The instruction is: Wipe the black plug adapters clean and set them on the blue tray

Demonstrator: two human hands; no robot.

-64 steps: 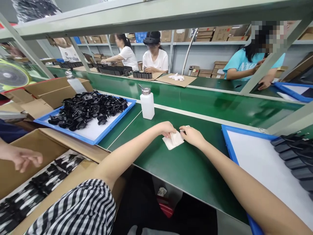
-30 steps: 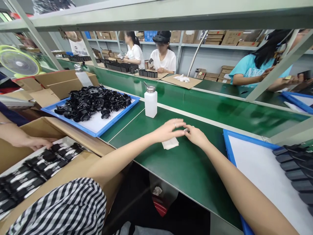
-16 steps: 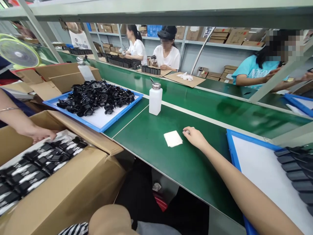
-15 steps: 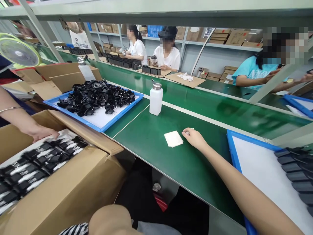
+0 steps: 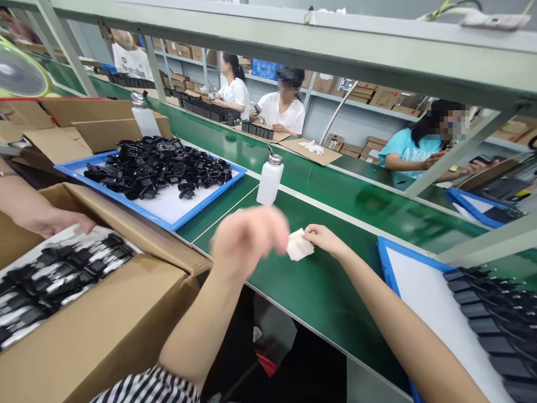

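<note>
A small stack of square white wipes (image 5: 298, 246) lies on the green bench. My right hand (image 5: 323, 238) pinches the upper right corner of the wipes between thumb and fingertips, and the top sheet looks slightly lifted there. My left hand (image 5: 250, 240) is raised over the bench just left of the wipes, smeared by motion. Its fingers look curled, but whether anything is in them is not clear. Behind it stands a white pump bottle (image 5: 269, 180) with a metal top.
A blue-rimmed tray (image 5: 178, 223) heaped with black plugs sits at the left. Beneath it, a co-worker's hand (image 5: 62, 223) reaches into a cardboard box (image 5: 121, 319) of black adapters. Another blue-rimmed tray (image 5: 388, 268) with rows of black adapters is at the right. A shelf beam (image 5: 268, 42) crosses above.
My left hand has risen from the lap to above the bench. My right hand has moved slightly left onto the wipes and taken hold of their corner. The view has shifted a little.
</note>
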